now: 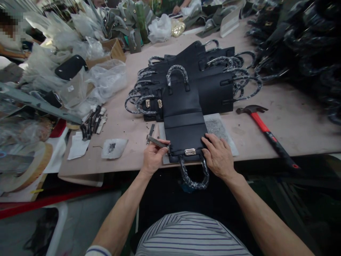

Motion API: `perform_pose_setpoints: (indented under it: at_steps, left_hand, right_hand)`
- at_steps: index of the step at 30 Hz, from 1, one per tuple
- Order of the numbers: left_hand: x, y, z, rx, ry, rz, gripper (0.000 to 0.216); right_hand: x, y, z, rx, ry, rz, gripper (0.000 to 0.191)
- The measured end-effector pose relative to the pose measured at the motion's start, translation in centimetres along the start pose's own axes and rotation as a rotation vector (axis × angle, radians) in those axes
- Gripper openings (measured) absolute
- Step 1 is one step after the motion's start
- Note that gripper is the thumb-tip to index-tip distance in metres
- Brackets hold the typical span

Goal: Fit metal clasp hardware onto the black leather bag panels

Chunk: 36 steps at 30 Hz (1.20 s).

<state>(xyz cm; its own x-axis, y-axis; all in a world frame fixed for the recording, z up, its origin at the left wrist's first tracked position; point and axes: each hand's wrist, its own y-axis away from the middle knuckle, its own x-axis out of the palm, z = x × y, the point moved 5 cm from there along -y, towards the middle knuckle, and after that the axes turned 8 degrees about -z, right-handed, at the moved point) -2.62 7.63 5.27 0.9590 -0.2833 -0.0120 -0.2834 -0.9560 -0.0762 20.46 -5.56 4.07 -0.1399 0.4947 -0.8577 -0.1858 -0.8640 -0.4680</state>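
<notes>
Between the left grip [153, 156] and right grip [218, 157] lies the black bag [185, 132]; the left pinches a metal tool [157, 142], the right rests fingers-spread. Seemingly an edge-aligning step, calling for steadiness.

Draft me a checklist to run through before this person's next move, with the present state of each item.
1. Left hand has hold of the metal tool: ok, gripped between thumb and fingers.
2. Right hand on the black bag: ok, it rests at the right edge.
3. Metal clasp uncovered: ok, neither hand covers it.
4. Wrapped handle fully on the table: not ok, it hangs past the near edge.
5. Hammer apart from both hands: ok, it lies to the right.
6. Tool's tip touching the bag: cannot tell, fingers obscure it.
</notes>
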Motion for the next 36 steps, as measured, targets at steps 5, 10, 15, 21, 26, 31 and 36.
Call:
perform_pose_setpoints:
  at_steps: [5, 10, 15, 21, 26, 31, 36]
  left_hand:
    - [-0.4, 1.0, 0.4, 0.105, 0.029, 0.006, 0.016]
    - [-0.2, 1.6, 1.2, 0.052, 0.136, -0.005, 0.018]
    - [0.3, 2.1, 1.1, 0.095, 0.169, -0.010, 0.015]
    - [0.5, 2.6, 0.7, 0.149, 0.152, -0.009, 0.014]
    - [0.8, 2.8, 0.8, 0.160, 0.123, -0.022, 0.014]
    - [0.9, 3.0, 0.8, 0.171, 0.098, -0.025, 0.014]
    - [0.8, 3.3, 1.1, 0.159, 0.064, -0.040, 0.016]
  right_hand:
    - [0.0, 0.1, -0.1, 0.011, -0.030, -0.004, 0.044]
    - [0.1, 0.1, -0.1, 0.015, -0.046, 0.003, 0.046]
    - [0.1, 0.0, -0.1, 0.014, -0.031, 0.016, 0.044]
    - [0.1, 0.0, -0.1, 0.022, -0.030, 0.012, 0.044]
    - [0.1, 0.0, -0.1, 0.028, -0.036, 0.010, 0.045]
    - [0.0, -0.1, -0.1, 0.037, -0.046, 0.009, 0.046]
    - [0.0, -0.1, -0.1, 0.036, -0.038, 0.010, 0.046]
